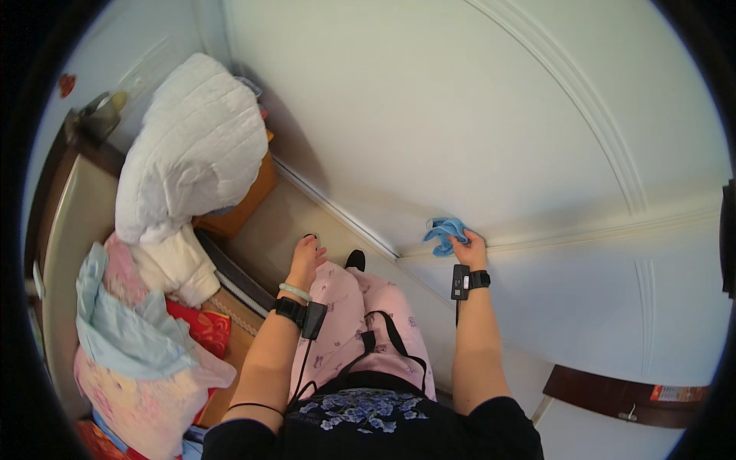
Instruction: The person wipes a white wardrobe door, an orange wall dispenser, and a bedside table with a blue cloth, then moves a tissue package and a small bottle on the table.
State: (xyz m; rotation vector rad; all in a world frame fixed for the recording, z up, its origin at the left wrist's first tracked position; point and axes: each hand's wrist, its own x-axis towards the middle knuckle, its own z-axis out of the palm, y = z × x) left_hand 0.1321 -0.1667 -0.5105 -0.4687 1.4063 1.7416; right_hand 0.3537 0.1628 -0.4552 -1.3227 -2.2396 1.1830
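My right hand (472, 252) grips a crumpled blue cloth (447, 233) close to the white panelled door (437, 132). Whether the cloth touches the panel, I cannot tell. My left hand (306, 259) hangs above my pink patterned trouser leg (333, 299), its fingers slightly apart with nothing in them. A pale bangle (295, 291) circles my left wrist. Each wrist wears a black strap with a small box and a cable.
A bed with a padded headboard (72, 259) stands at left, heaped with a white quilt (195, 138), a light blue cloth (132, 339) and other bedding. An orange-brown cabinet (247, 201) is partly under the quilt. A dark brown wooden door (609, 397) shows at lower right.
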